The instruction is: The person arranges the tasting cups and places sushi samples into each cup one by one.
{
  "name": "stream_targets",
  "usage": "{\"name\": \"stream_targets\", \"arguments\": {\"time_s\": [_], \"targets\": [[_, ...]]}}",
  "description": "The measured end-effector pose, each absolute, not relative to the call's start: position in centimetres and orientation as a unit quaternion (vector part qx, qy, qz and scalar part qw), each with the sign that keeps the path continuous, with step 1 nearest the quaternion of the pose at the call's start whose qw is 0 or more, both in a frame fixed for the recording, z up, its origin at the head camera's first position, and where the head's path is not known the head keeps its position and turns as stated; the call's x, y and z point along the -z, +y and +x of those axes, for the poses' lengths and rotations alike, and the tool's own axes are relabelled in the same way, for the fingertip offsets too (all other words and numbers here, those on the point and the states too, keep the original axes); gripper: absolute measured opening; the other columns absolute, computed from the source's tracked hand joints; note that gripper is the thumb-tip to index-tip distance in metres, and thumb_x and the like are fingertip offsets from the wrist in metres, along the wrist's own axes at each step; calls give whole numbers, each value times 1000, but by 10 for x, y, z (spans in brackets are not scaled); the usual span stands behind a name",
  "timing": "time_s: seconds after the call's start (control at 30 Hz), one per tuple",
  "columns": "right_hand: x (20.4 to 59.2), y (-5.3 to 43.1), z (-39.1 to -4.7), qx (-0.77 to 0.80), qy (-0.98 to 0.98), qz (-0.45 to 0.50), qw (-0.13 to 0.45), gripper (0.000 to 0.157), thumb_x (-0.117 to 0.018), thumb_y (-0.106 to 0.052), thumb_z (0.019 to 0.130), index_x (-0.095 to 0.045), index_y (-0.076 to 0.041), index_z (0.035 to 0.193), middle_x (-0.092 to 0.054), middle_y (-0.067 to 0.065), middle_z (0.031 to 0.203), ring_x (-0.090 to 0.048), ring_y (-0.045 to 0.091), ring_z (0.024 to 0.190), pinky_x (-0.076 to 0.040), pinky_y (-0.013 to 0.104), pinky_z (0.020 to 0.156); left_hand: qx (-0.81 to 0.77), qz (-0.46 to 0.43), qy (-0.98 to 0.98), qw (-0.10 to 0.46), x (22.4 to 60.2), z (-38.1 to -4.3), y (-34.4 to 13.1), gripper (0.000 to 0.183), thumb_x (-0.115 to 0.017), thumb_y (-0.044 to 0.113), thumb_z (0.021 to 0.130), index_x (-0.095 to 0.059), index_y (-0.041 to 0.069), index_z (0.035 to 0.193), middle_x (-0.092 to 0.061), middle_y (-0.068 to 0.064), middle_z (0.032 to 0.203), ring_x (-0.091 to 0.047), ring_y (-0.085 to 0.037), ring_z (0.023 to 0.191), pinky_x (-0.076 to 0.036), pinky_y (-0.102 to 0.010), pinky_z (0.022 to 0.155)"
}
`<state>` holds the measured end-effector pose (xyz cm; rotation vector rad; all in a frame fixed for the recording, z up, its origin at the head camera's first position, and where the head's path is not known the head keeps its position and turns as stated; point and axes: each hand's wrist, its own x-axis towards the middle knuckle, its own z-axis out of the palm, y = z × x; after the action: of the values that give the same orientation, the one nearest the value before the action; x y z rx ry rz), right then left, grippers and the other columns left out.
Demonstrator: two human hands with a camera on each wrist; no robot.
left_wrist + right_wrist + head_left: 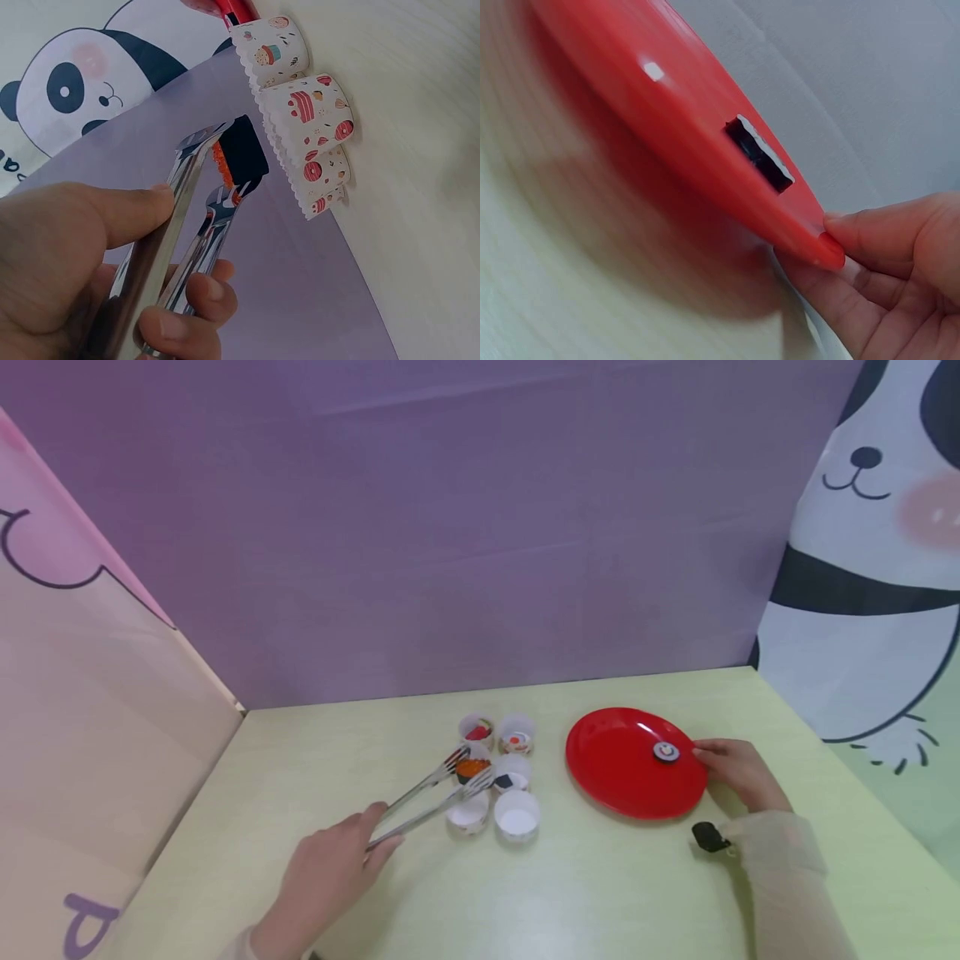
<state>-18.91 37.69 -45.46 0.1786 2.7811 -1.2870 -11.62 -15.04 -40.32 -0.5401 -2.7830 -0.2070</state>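
My left hand [333, 864] grips a pair of metal tongs [423, 806], thumb on one arm and fingers round the other. Between the tong tips sits a toy sushi piece [244, 152] with a black wrap and orange roe top, over the paper cups in the head view. My right hand [738, 768] pinches the rim of a red plate [615, 768], thumb above and fingers below in the right wrist view. On the plate near that hand lies a round sushi roll piece [665, 752], black-sided with a white patterned top.
Several small white paper cups [517, 817] stand in two columns left of the plate; some hold sushi pieces, such as a red one [478, 731]. A black item [708, 837] hangs at the right cuff. A purple backdrop [480, 543] rises behind the table [600, 893].
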Motion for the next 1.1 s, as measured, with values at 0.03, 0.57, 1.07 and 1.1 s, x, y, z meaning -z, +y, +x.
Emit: {"name": "stream_targets", "arguments": {"time_s": [0.03,0.57,1.07,1.1], "targets": [[455,377,-189,418,906,58,37,55,-45,-30,99,-43,17,129,-49,34,126,-56,38,103,-50,42,86,73,-187,-969,146,403,-115,-151,36,-70,37,82,-61,14,107,-58,2,66,-38,-8,47,-33,-26,39],[455,377,-189,419,904,63,46,56,-44,-31,100,-41,15,131,-47,34,128,-55,38,105,-49,45,88,73,-177,-975,116,401,-103,-157,37,-70,37,82,-62,14,110,-63,2,76,-44,-10,52,-36,-29,42],[457,378,-190,418,905,62,45,55,-43,-29,100,-42,16,130,-47,34,128,-53,40,107,-49,44,87,63,-174,-978,100,406,-101,-158,38,-68,38,84,-61,13,112,-66,-1,82,-47,-9,56,-38,-29,46],[457,378,-190,418,905,62,44,55,-43,-29,100,-42,16,130,-48,34,128,-53,40,107,-49,44,87,64,-175,-978,98,406,-101,-158,38,-68,38,84,-61,13,111,-66,-1,82,-48,-9,56,-39,-30,46]]}}
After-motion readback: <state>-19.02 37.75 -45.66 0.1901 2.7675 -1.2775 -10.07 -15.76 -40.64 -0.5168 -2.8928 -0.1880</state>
